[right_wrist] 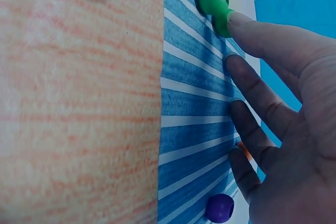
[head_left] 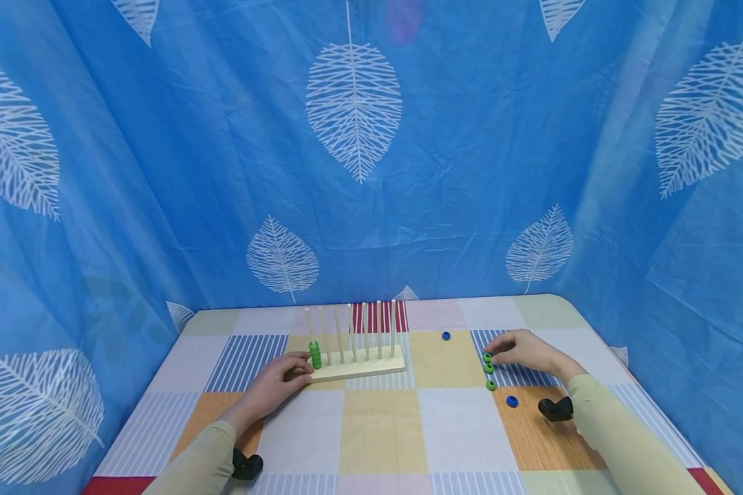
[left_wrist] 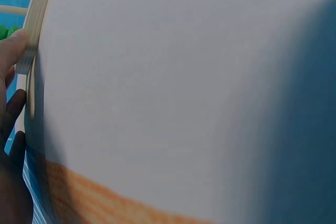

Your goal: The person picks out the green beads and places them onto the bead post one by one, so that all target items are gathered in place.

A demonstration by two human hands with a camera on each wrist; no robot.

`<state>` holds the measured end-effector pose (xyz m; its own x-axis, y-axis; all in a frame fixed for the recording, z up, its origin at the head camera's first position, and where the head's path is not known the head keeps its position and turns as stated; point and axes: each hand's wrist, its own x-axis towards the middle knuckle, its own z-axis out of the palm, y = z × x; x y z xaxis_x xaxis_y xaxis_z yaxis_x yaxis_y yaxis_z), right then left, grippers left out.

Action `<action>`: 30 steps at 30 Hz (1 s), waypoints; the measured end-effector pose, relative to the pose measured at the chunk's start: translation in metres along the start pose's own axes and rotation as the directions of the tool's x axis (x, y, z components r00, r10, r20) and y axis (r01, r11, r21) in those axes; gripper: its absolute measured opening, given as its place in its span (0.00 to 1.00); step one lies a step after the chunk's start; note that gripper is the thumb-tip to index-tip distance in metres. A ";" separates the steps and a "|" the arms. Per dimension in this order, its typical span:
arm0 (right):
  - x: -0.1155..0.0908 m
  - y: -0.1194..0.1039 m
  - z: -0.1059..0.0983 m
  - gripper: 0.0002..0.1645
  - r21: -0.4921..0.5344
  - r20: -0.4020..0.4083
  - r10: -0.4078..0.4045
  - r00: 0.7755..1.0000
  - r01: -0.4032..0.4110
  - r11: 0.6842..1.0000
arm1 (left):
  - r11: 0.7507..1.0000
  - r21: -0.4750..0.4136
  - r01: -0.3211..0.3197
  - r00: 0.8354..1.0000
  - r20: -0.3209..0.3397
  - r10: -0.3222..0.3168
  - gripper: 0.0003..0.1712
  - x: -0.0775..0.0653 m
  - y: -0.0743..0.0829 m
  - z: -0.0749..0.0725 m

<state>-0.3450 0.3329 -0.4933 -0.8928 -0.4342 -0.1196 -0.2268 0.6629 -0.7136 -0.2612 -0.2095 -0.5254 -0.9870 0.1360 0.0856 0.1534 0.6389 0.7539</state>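
Note:
A wooden peg rack (head_left: 359,368) stands left of the table's middle, with several green beads (head_left: 315,355) stacked on its leftmost peg. My left hand (head_left: 278,381) grips the left end of the base; its thumb (left_wrist: 14,45) lies by the front edge in the left wrist view. Over on the right, my right hand (head_left: 529,352) pinches a green bead (head_left: 486,357) at the table. The thumb touches that bead (right_wrist: 221,25) in the right wrist view, while the index finger is mostly hidden. Close by lie a second green bead (head_left: 488,368) and a third green bead (head_left: 491,386).
One blue bead (head_left: 512,401) lies nearer the front, and another blue bead (head_left: 446,336) farther back. A purple bead (right_wrist: 219,208) shows below the right fingers. Blue curtains (head_left: 458,172) surround the patchwork tablecloth (head_left: 380,430). Black wrist devices sit on both wrists.

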 end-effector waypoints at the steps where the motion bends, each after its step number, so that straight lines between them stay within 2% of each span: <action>1: 0.000 0.000 0.000 0.16 0.007 0.001 0.000 1.000 0.000 1.000 | 1.000 0.002 -0.001 1.000 -0.003 0.001 0.05 0.000 0.000 0.000; 19: 0.005 0.001 0.006 0.15 -0.035 -0.028 0.050 0.998 -0.051 0.998 | 1.000 -0.004 0.003 1.000 0.001 -0.003 0.06 0.000 -0.001 0.000; 30: 0.006 0.002 0.008 0.16 -0.034 -0.045 0.051 0.998 -0.053 0.998 | 1.000 0.009 0.005 1.000 0.002 -0.005 0.04 0.001 -0.002 0.000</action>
<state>-0.3480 0.3263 -0.5008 -0.9198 -0.3718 -0.1249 -0.1924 0.7052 -0.6824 -0.2621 -0.2105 -0.5273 -0.9877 0.1343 0.0805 0.1488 0.6460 0.7487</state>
